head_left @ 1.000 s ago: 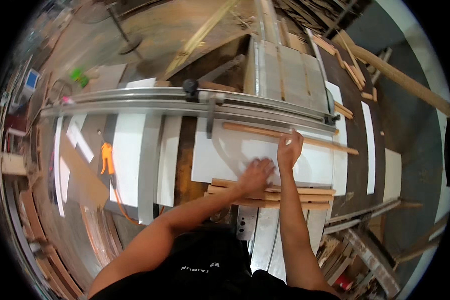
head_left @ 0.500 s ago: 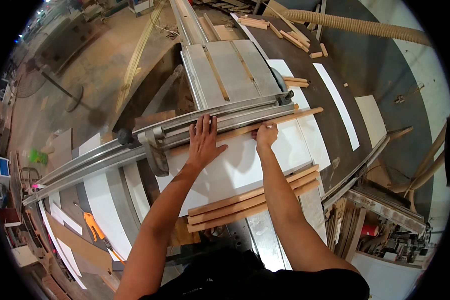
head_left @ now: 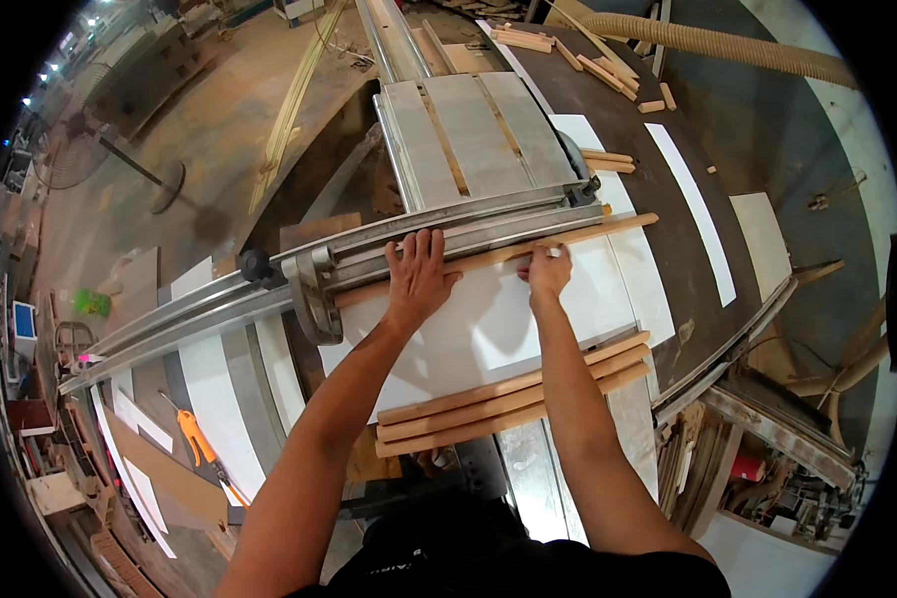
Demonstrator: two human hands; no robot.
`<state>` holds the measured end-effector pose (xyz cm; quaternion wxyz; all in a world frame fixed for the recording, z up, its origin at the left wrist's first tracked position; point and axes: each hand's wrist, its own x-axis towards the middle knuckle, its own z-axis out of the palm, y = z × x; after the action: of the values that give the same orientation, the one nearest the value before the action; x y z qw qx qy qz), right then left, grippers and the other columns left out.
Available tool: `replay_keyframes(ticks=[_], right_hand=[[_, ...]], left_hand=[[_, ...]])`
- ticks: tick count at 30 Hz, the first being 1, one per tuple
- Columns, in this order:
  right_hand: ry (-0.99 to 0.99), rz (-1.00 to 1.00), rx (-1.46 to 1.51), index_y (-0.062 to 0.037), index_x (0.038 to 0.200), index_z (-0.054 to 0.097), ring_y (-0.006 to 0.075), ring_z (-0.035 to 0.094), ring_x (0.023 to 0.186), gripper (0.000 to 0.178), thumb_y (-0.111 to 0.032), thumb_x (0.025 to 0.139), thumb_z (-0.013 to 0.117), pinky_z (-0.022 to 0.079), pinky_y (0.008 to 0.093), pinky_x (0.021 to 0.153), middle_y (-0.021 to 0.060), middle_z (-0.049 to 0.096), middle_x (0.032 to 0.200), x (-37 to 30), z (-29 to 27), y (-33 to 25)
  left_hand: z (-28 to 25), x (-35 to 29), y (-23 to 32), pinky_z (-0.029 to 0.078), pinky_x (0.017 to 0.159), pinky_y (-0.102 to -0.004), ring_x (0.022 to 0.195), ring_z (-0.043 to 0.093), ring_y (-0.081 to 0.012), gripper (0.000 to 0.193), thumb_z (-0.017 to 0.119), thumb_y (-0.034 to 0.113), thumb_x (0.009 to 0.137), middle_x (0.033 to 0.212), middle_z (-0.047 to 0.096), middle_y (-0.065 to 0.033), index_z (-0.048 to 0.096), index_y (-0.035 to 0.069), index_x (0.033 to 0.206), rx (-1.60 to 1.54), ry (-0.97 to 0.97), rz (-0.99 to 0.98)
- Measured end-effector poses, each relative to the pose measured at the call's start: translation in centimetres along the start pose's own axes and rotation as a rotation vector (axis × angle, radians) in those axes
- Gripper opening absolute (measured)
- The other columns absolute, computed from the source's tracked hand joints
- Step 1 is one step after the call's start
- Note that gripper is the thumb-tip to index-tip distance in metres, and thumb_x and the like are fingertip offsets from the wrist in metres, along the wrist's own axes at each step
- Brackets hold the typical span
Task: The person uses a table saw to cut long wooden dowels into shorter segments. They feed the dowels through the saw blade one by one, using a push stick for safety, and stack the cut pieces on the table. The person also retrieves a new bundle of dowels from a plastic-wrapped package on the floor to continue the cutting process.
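Note:
A long wooden strip (head_left: 613,227) lies along the near side of a metal fence (head_left: 488,210), its right end reaching past the fence. My left hand (head_left: 421,284) rests across strip and fence rail, its fingers stretched over the metal and its thumb beside the strip. Further right, my right hand (head_left: 548,271) pinches the strip's near edge, with some fingertips hidden. A metal bracket (head_left: 312,299) stands at the strip's left end. White sheet (head_left: 488,344) lies beneath my hands. Several similar strips (head_left: 513,401) lie side by side nearer my body, partly under my right forearm.
Beyond the fence is a slotted metal table (head_left: 468,130). Short wood offcuts (head_left: 608,78) lie on the dark surface at the far right, below a ribbed hose (head_left: 718,50). An orange air blow gun (head_left: 195,439) lies at left. A dark knob (head_left: 256,266) sticks up from the fence.
The whole view has shifted slightly. My left fingers have drawn closer together and bent a little, with the thumb nearer the strip. The right hand keeps its pinch; the strip looks unmoved along the fence.

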<state>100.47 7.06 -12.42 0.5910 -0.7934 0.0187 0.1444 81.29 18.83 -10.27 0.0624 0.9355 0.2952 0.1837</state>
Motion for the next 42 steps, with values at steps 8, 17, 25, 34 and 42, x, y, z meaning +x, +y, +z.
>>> replay_keyframes(ticks=[8,17,25,34,42], right_hand=[[0.120,-0.020,-0.037,0.0038,0.108,0.050,0.0268,0.064,0.046,0.023,-0.012,0.094,0.060,0.052,0.0382,0.039,0.0191,0.067,0.071,2.4,0.0,-0.3],[0.139,-0.065,-0.092,0.0037,0.097,0.050,0.0330,0.068,0.054,0.019,-0.011,0.091,0.061,0.055,0.0435,0.052,0.0209,0.067,0.068,3.3,0.5,0.4],[0.170,-0.153,-0.176,0.0036,0.101,0.052,0.0475,0.068,0.081,0.026,-0.016,0.087,0.062,0.055,0.0529,0.076,0.0281,0.069,0.083,6.1,1.4,4.5],[0.165,-0.126,-0.188,0.0052,0.098,0.055,0.0482,0.068,0.083,0.025,-0.017,0.088,0.063,0.055,0.0534,0.077,0.0293,0.069,0.085,5.7,1.7,3.9],[0.159,-0.093,-0.229,0.0045,0.098,0.054,0.0490,0.068,0.083,0.025,-0.017,0.088,0.064,0.055,0.0535,0.077,0.0309,0.069,0.087,5.7,1.9,3.2]], left_hand=[[-0.2,0.0,0.5,0.026,0.103,-0.0553,0.122,0.045,-0.0298,0.081,0.082,0.046,0.074,0.127,0.051,-0.0109,0.048,0.005,0.135,-0.050,-0.050,-0.043],[0.6,0.5,0.7,0.025,0.102,-0.0554,0.121,0.046,-0.0310,0.084,0.086,0.043,0.070,0.128,0.051,-0.0117,0.048,0.004,0.134,-0.009,0.014,-0.040],[0.7,0.9,1.1,0.025,0.102,-0.0556,0.120,0.046,-0.0317,0.083,0.087,0.038,0.069,0.125,0.051,-0.0129,0.046,0.005,0.134,0.017,0.004,-0.048],[1.2,0.9,0.9,0.027,0.099,-0.0541,0.114,0.048,-0.0279,0.082,0.085,0.042,0.069,0.120,0.051,-0.0101,0.049,0.003,0.131,0.087,0.045,-0.017],[1.5,1.1,0.7,0.026,0.099,-0.0545,0.116,0.047,-0.0287,0.083,0.085,0.043,0.069,0.122,0.051,-0.0112,0.049,0.003,0.133,0.091,0.026,-0.022]])
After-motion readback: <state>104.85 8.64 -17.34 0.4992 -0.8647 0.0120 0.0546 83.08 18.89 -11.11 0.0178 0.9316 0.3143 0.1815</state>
